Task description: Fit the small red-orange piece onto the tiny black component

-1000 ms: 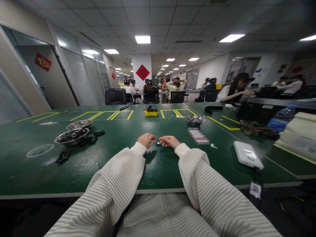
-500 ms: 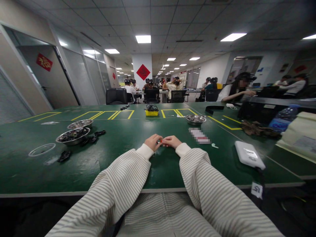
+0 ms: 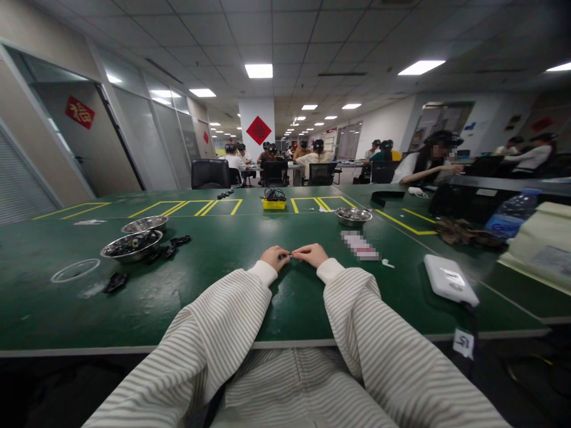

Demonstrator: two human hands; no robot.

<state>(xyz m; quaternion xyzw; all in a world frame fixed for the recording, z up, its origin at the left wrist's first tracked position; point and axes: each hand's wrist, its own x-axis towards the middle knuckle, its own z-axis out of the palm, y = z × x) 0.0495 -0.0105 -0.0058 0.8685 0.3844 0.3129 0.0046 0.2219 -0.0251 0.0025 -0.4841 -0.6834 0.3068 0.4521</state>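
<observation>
Close together over the green table [image 3: 214, 285], my left hand [image 3: 275, 257] and my right hand [image 3: 313, 254] meet at the fingertips. Between them is a small dark and shiny part [image 3: 291, 255] with a bit of orange on the right side. It is too small to name. Fingers of both hands are closed in a pinch, the left at one side of the part and the right at the other. Fingertips partly hide it.
Left, a steel bowl [image 3: 129, 254] holds dark parts; another bowl [image 3: 145, 224] stands behind it, with black pieces [image 3: 169, 249] beside. A yellow box [image 3: 273, 204] with cables stands ahead. On the right are a steel bowl [image 3: 353, 220], an earbud [image 3: 388, 264] and a white device [image 3: 450, 279].
My fingertips have moved slightly apart, and more of the small part shows between them. Orange now shows mainly by my right fingers. In the background, a person has lowered their raised arms.
</observation>
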